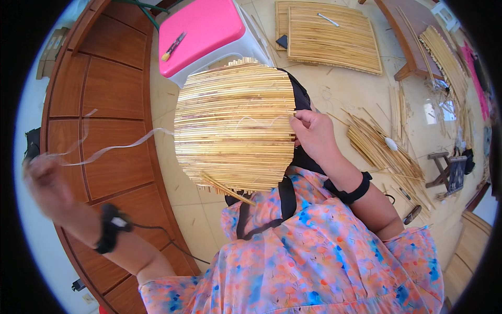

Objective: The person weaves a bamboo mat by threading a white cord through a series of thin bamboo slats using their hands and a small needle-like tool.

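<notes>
A rounded mat of plant stalks lies over my lap, its stalks running side to side. My right hand pinches its right edge between thumb and fingers. Out to the far left, my left hand is blurred, its fingers closed on a thin whitish strip that runs to the mat's left edge. A thin pale thread curves over the mat near my right hand. A few loose stalks lie slanting across the mat's lower edge.
A pink-topped stool holds a small brush-like tool. Rectangular stalk panels lie on the floor beyond. Loose stalks and a small folding stool are at the right. A wooden panelled cabinet stands close on the left.
</notes>
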`<state>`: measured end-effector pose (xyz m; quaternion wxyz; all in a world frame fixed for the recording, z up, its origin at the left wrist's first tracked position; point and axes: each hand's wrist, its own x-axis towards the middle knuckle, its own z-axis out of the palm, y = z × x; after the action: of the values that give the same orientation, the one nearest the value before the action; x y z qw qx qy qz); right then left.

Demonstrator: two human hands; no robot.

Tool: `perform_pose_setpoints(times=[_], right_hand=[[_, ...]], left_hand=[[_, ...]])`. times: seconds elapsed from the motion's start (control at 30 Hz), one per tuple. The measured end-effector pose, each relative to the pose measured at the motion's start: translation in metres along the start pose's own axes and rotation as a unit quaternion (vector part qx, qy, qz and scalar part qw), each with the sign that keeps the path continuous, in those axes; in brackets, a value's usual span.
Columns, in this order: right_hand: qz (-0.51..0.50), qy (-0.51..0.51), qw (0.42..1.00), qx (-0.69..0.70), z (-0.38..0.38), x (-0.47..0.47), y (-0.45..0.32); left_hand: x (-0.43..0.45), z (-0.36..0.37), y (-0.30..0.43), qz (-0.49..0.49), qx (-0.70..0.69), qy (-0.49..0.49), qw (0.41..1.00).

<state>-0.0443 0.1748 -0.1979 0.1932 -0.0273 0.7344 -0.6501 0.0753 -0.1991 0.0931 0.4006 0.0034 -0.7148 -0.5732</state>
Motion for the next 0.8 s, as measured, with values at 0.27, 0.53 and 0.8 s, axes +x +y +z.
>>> perform_pose_setpoints(times=[0.27, 0.53, 0.8], right_hand=[[-0.042, 0.034, 0.998, 0.025, 0.006, -0.008, -0.005], [-0.069, 0.059, 0.996, 0.012, 0.008, -0.013, -0.009], [-0.043, 0.035, 0.998, 0.027, 0.003, -0.007, 0.004]], left_hand=[[-0.13, 0.15, -0.1, -0.045, 0.43, -0.468, 0.771], [-0.153, 0.225, -0.123, -0.005, 0.419, -0.452, 0.787], [-0.15, 0.235, -0.134, -0.084, 0.369, -0.509, 0.773]])
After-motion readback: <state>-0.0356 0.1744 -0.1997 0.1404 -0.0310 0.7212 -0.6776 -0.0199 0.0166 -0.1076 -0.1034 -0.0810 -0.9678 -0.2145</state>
